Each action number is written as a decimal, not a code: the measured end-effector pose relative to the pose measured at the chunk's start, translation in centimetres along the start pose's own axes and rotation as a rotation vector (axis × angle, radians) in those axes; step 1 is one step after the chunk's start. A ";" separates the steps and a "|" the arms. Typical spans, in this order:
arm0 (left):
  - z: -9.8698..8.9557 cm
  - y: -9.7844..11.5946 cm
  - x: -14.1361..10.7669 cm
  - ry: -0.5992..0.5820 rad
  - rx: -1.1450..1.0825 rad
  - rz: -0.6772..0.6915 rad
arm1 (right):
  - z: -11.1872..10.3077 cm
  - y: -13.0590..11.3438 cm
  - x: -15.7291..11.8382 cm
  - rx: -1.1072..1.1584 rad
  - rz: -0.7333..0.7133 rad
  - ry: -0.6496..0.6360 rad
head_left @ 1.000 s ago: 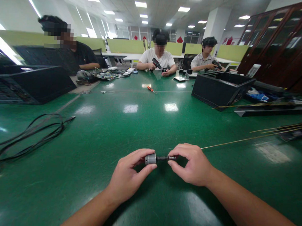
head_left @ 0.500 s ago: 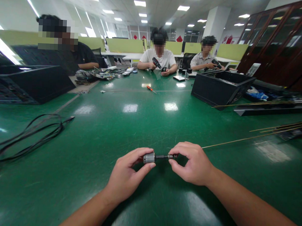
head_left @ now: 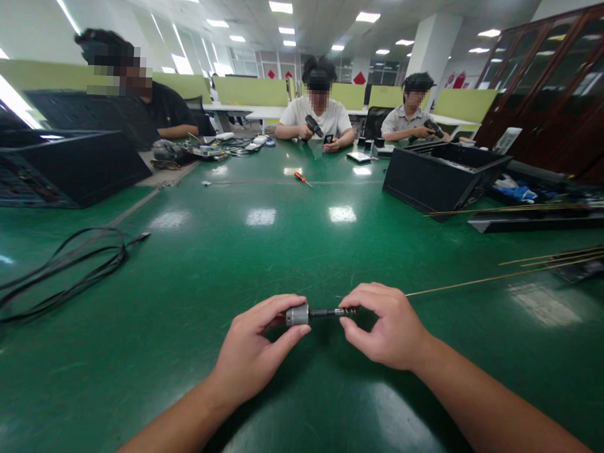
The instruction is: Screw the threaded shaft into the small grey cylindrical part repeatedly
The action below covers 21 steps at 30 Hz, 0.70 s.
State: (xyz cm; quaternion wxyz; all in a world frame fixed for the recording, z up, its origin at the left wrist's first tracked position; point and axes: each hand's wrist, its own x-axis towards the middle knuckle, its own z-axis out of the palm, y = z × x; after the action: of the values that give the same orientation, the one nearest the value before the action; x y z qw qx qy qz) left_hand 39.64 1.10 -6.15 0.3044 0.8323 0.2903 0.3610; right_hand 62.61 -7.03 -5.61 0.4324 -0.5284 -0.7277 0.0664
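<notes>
Low over the green table, my left hand (head_left: 257,345) grips a grey metal cylinder (head_left: 298,314) between its thumb and fingers. From the cylinder a thin dark shaft (head_left: 322,313) runs to the right, lying nearly level. At the shaft's far end sits a small coil, like a spring (head_left: 348,312). My right hand (head_left: 385,323) has its thumb and index finger curved around that end, the coil between them. Whether both fingertips press on it is hard to see. The exact kind of the metal part cannot be made out.
Black cables (head_left: 105,261) lie at the left, with a black computer case (head_left: 104,168) behind them. Another black case (head_left: 434,179) stands back right, near thin brass-coloured rods (head_left: 480,281). An orange screwdriver (head_left: 300,178) lies mid-table. Three people sit across the table; two hold power drills.
My right thumb and index finger have shifted very slightly, and more of the coil at the shaft's end shows. My left hand keeps its grip on the cylinder.
</notes>
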 end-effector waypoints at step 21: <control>-0.3 0.0 0.2 0.002 0.022 -0.025 | -0.4 0.1 0.3 -0.010 0.009 0.000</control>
State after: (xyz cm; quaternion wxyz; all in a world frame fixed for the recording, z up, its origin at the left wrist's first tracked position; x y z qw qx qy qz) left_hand 39.55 1.33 -5.94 0.2993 0.8317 0.3048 0.3546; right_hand 62.91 -6.86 -5.22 0.4295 -0.5337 -0.7256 0.0648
